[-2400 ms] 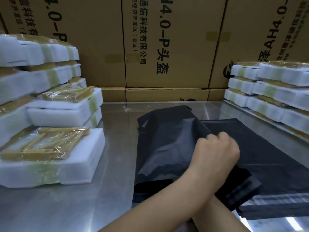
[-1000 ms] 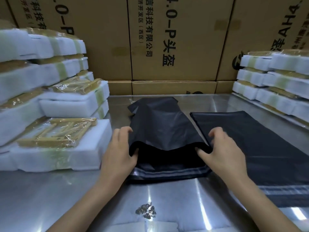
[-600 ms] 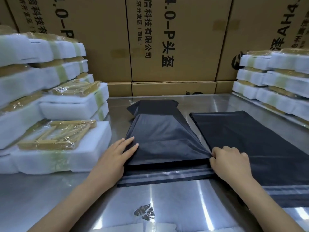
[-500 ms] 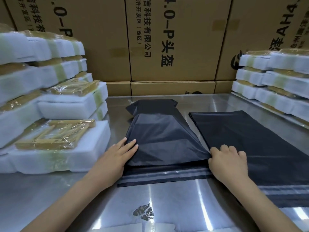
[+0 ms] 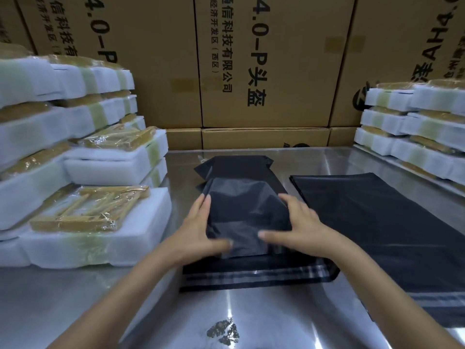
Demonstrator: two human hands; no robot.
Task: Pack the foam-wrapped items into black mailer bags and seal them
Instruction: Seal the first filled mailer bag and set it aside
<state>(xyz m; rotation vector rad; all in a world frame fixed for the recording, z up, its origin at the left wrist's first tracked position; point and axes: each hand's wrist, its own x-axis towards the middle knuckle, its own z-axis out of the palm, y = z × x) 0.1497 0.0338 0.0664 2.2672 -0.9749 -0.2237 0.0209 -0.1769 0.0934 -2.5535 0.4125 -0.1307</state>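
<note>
The filled black mailer bag (image 5: 247, 197) is lying at the middle of the steel worktop (image 5: 251, 318), and it is being clasped at its near end from both sides: the left hand (image 5: 198, 230) and the right hand (image 5: 299, 226) are each curled onto the film, thumbs laid over the top. The slick, thin film is likely sliding over a light, squashy foam block, so the firm sides are judged the better hold. The item inside is being hidden completely. The adhesive flap (image 5: 256, 275) is lying unfolded, motion-blurred, its strip hard to make out. An empty mailer bag (image 5: 377, 222) is being cut off at the right.
</note>
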